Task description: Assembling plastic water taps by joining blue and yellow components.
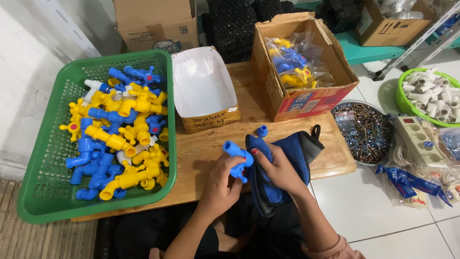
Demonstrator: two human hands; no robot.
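Observation:
My left hand (221, 180) grips a blue plastic tap (236, 154) above the front edge of a low wooden table (211, 144). My right hand (280, 169) holds a dark blue cloth (292, 148) pressed against the tap's side. A small blue plastic cap (262, 130) lies on the table just behind the cloth. To the left stands a green plastic basket (48, 163) piled with several blue and yellow plastic taps (120, 136).
An open, empty white-lined cardboard box (201, 81) sits mid-table. A bigger cardboard box (330, 72) holds bagged taps. On the tiled floor at right are a metal bowl of screws (364, 132), a white power strip (419, 141) and a green bowl of white fittings (429, 96).

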